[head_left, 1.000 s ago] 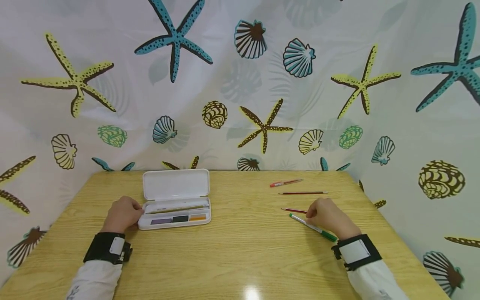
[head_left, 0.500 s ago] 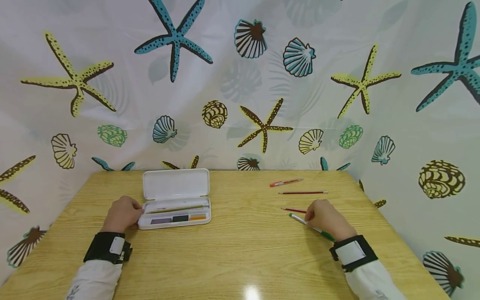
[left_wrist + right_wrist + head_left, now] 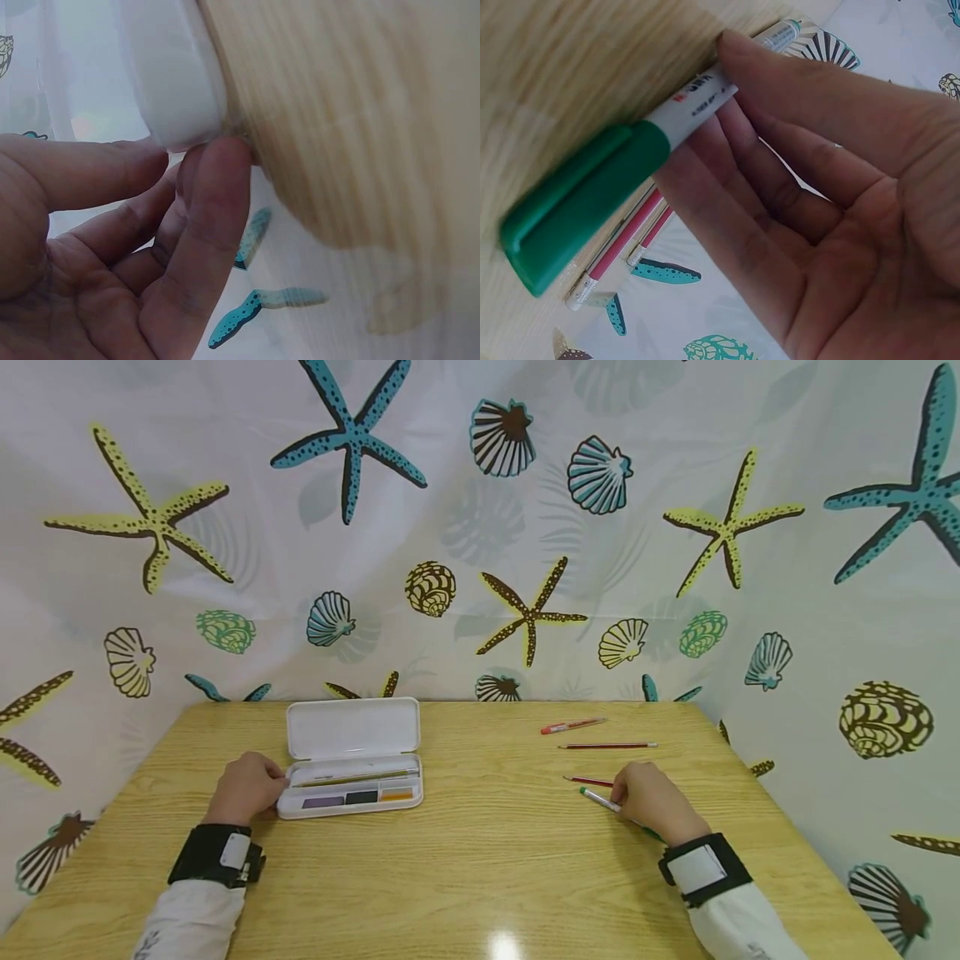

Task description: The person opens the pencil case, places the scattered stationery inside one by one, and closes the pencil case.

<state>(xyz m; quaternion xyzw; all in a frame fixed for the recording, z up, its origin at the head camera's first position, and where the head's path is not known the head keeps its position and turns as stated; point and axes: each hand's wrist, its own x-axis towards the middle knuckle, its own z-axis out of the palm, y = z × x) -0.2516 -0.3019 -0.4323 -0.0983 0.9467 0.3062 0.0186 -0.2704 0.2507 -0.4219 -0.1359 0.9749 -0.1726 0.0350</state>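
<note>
A white watercolour paint box (image 3: 352,812) stands with its lid raised at the left of the table. A paintbrush (image 3: 352,778) lies inside, behind purple, black and orange paint pans. My left hand (image 3: 246,788) pinches the box's left end between thumb and fingers; the left wrist view shows the box's white corner (image 3: 180,97) at the fingertips. On the right, my right hand (image 3: 654,802) pinches a marker with a green cap (image 3: 585,199) around its white barrel (image 3: 694,105). One red pencil (image 3: 588,780) lies just beyond that hand, partly hidden by it.
Farther back on the right lie another red pencil (image 3: 607,746) and a red pen (image 3: 573,726). The wooden table (image 3: 465,877) ends at a patterned cloth (image 3: 450,652) behind, which also hangs along the right side.
My right hand has shifted slightly down and to the left over the marker, covering more of its green cap. The left hand and paint box stay where they were.
</note>
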